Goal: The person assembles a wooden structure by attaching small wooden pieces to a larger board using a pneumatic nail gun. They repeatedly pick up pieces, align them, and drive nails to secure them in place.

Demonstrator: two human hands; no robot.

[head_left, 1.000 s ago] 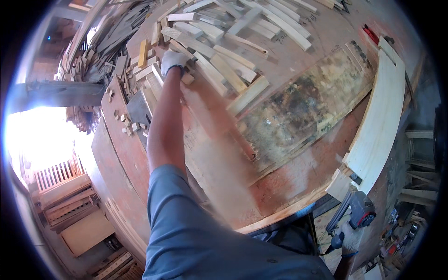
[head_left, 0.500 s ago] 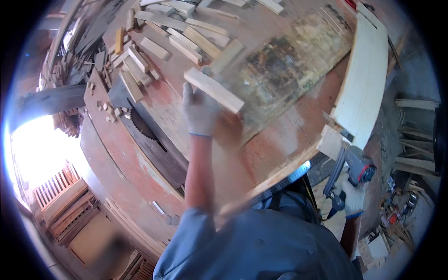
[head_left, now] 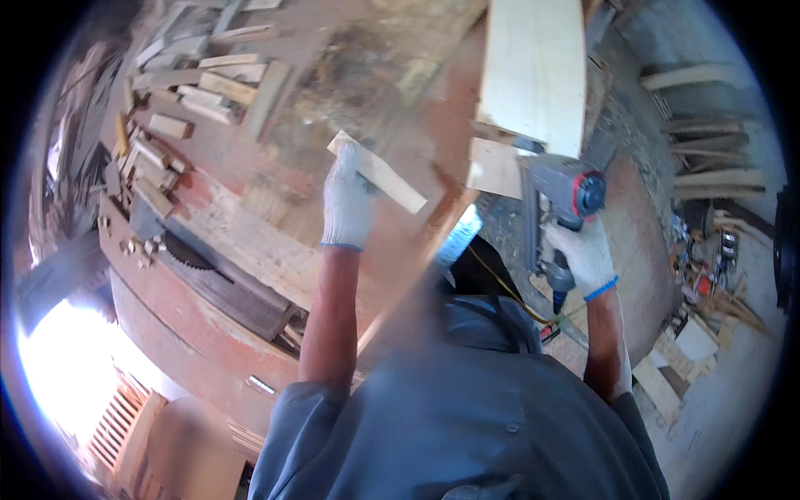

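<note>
My left hand (head_left: 347, 204), in a white knitted glove, grips a short pale wood block (head_left: 390, 183) near its far end, above the workbench. The block slants toward the lower right. My right hand (head_left: 583, 254), also gloved, is closed round the handle of a grey and black nail gun (head_left: 560, 179). The gun's nose is beside a small square wood piece (head_left: 494, 167) at the near end of a long pale board (head_left: 533, 71). Whether the nose touches that piece I cannot tell.
A toothed circular saw blade (head_left: 185, 252) sticks up through the bench (head_left: 208, 196) on the left. Loose wood blocks (head_left: 218, 87) lie scattered at the far left. A yellowish hose (head_left: 508, 287) runs near my body. Wood offcuts (head_left: 675, 367) litter the floor at right.
My view has turned, so the bench and its blocks sit farther left. My left hand with the wood block and my right hand with the nail gun are nearer each other.
</note>
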